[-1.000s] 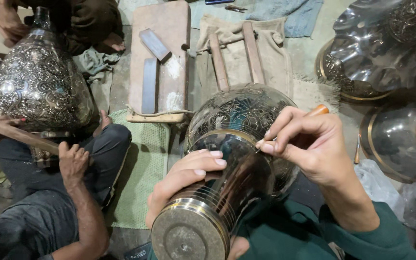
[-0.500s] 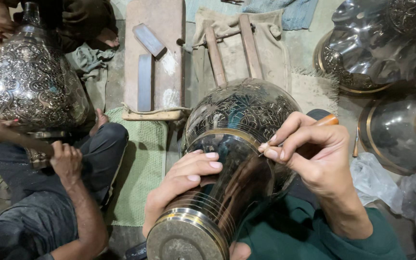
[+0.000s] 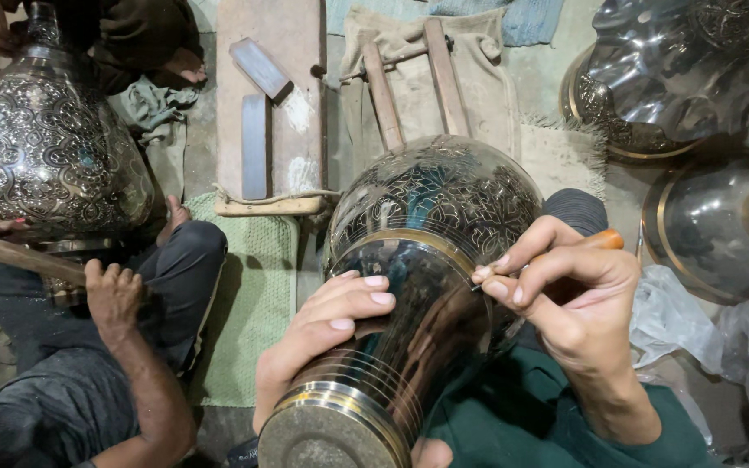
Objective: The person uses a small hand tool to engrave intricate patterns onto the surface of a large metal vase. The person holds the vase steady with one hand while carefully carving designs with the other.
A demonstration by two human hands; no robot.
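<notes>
Engraved metal vase (image 3: 426,260) lies tilted across the lap, base nearest; left hand (image 3: 322,338) rests on its polished neck, fingers loosely spread, steadying it; right hand (image 3: 565,303) pinches an orange-handled engraving tool (image 3: 604,240), tip against the vase shoulder; beyond, a co-worker's hand (image 3: 113,293) grips a wooden stick (image 3: 19,256) beside a second ornate vase (image 3: 45,147).
</notes>
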